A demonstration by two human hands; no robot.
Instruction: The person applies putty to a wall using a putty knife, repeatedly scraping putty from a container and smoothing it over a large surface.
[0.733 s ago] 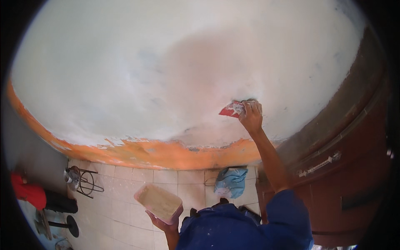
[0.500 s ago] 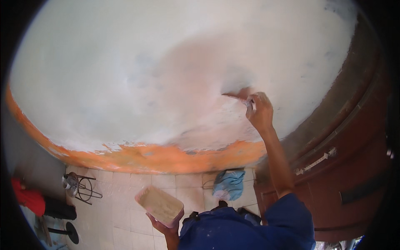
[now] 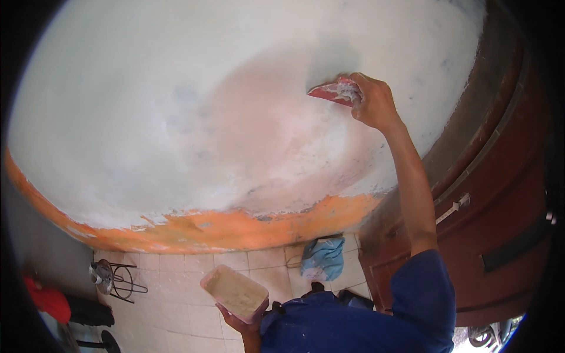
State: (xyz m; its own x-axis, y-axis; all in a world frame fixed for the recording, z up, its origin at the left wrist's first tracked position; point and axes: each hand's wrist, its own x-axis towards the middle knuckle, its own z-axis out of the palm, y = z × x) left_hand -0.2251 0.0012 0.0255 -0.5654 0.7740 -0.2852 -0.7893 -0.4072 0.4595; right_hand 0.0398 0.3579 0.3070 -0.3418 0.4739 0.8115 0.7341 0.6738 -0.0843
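Note:
My right hand (image 3: 373,101) is closed round a red putty knife (image 3: 331,93), whose wide blade lies against or very near the wall (image 3: 247,129). Greyish putty clings to the back of the blade and the fingers. Low in front of my body, my left hand (image 3: 236,320) grips a pinkish rectangular tub (image 3: 263,315) from beneath. The tub is partly filled with pale beige putty (image 3: 238,293). White and pinkish filler covers most of the wall, with damp, darker patches around the blade. Along the wall's foot runs a ragged strip of orange paint (image 3: 235,230).
A blue plastic bag (image 3: 323,259) lies on the tiled floor (image 3: 176,294) near the wall. To the left stands a black metal stool frame (image 3: 125,281) with a round silvery object beside it. A brown door (image 3: 488,241) borders the right. A person in red (image 3: 48,301) is at far left.
My right hand has moved up the wall with the putty knife, and the blade's red face now shows more. The tub stays in my left hand, slightly shifted in view.

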